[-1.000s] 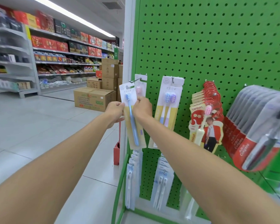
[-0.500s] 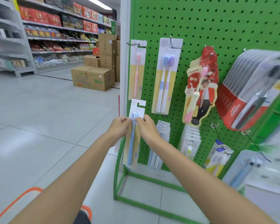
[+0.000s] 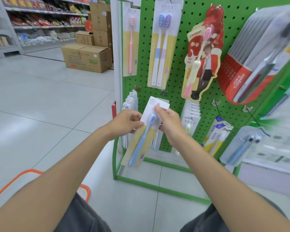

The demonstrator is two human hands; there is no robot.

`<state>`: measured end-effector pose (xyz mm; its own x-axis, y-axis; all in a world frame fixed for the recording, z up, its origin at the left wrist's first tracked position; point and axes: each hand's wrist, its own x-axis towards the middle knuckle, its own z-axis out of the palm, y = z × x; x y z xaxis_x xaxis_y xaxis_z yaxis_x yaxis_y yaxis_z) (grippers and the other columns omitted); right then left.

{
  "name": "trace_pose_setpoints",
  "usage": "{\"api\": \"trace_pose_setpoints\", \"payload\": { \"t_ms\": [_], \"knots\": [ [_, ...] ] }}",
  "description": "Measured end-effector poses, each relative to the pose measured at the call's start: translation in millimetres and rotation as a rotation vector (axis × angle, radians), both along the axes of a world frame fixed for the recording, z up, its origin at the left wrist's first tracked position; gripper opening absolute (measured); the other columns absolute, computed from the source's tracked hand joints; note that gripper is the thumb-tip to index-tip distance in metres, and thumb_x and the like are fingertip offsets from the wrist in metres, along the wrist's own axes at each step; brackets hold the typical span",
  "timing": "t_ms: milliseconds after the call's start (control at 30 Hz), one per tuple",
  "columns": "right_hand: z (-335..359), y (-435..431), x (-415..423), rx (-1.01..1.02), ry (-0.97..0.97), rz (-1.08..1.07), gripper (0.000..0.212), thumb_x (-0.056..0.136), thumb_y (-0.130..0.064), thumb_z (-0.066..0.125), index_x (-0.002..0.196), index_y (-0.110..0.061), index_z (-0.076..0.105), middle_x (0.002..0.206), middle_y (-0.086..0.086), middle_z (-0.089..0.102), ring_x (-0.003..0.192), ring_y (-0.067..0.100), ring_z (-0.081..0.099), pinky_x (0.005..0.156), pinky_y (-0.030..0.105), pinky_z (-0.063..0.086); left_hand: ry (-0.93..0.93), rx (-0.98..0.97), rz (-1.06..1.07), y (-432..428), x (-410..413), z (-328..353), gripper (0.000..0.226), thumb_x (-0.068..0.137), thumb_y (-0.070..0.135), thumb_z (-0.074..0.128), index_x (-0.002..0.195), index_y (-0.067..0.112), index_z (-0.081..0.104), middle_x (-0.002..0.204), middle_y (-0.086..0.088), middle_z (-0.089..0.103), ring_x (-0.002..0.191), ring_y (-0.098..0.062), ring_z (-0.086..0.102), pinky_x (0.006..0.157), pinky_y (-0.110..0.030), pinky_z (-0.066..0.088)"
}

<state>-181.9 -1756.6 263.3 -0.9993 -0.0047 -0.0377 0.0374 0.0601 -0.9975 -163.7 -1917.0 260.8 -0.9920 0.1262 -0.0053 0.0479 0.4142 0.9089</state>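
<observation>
The fingers (image 3: 138,117) of my left hand (image 3: 126,122) pinch the left edge of the toothbrush pack (image 3: 137,144). My right hand (image 3: 170,121) pinches its white top beside the hanging hole. The pack tilts, brush head upward, low before the green pegboard (image 3: 233,14). An orange basket (image 3: 10,181) sits near my left leg.

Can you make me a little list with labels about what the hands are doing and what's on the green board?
place: shop aisle, green pegboard rack
left hand: pinches the left edge of the blue toothbrush pack
right hand: grips the pack's top right
pack: tilted, brush head up, in front of the rack
hanging above: pink toothbrush pack, two-brush pack
further right: red Colgate packs
on the floor: cardboard box, orange basket rim
</observation>
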Motion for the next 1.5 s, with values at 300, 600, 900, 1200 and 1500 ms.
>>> {"api": "trace_pose_setpoints", "payload": {
  "t_ms": [300, 600, 900, 1200, 1500],
  "knots": [
    [-6.7, 21.7, 7.5, -0.123, -0.036, 0.118, 0.033, 0.102, -0.032, 0.047, 0.113, -0.008, 0.066, 0.106, 0.010, 0.074, 0.100, 0.025, 0.070, 0.092, 0.038, 0.056, -0.034, 0.097, -0.008, 7.7, 3.2, 0.5, 0.009, 0.094, 0.010, 0.063, 0.091, 0.013, 0.071, 0.076, 0.008, 0.073, 0.070, -0.004, 0.067, 0.068, -0.019, 0.057],
    [-14.5, 15.6, 12.2, -0.115, -0.048, 0.230, 0.032, 0.104, -0.034, 0.044, 0.102, -0.015, 0.069, 0.106, 0.011, 0.074, 0.093, 0.022, 0.070, 0.088, 0.033, 0.057, 0.024, 0.229, 0.124, 10.5, 6.2, 5.8, 0.009, 0.095, 0.008, 0.062, 0.097, 0.011, 0.070, 0.085, -0.001, 0.073, 0.067, -0.003, 0.068, 0.061, -0.016, 0.054],
    [-34.6, 7.5, 27.1, 0.032, -0.158, 0.534, 0.034, 0.087, -0.007, 0.070, 0.121, -0.003, 0.065, 0.114, 0.013, 0.071, 0.104, 0.025, 0.069, 0.089, 0.032, 0.057, 0.155, 0.404, 0.405, -3.2, -0.9, 19.4, 0.017, 0.094, 0.013, 0.064, 0.109, 0.006, 0.069, 0.097, -0.007, 0.071, 0.085, -0.016, 0.064, 0.089, -0.036, 0.057],
    [-32.4, 6.3, 31.9, 0.097, -0.092, 0.586, 0.033, 0.082, 0.000, 0.073, 0.114, -0.007, 0.065, 0.103, 0.008, 0.075, 0.090, 0.015, 0.071, 0.076, 0.022, 0.056, 0.193, 0.342, 0.402, -2.9, 0.1, 19.8, 0.013, 0.098, 0.017, 0.058, 0.098, 0.012, 0.070, 0.087, -0.002, 0.070, 0.076, -0.011, 0.063, 0.082, -0.031, 0.057],
    [-40.6, -7.2, 49.6, 0.694, 0.471, 0.291, 0.018, 0.084, -0.022, 0.061, 0.099, -0.030, 0.054, 0.080, -0.005, 0.050, 0.061, 0.011, 0.043, 0.058, 0.027, 0.041, 0.233, 0.109, 0.189, 6.7, 11.5, 25.4, 0.052, 0.066, 0.060, 0.075, 0.102, 0.024, 0.066, 0.089, -0.006, 0.062, 0.076, -0.011, 0.057, 0.073, -0.030, 0.049]
  ]
}}
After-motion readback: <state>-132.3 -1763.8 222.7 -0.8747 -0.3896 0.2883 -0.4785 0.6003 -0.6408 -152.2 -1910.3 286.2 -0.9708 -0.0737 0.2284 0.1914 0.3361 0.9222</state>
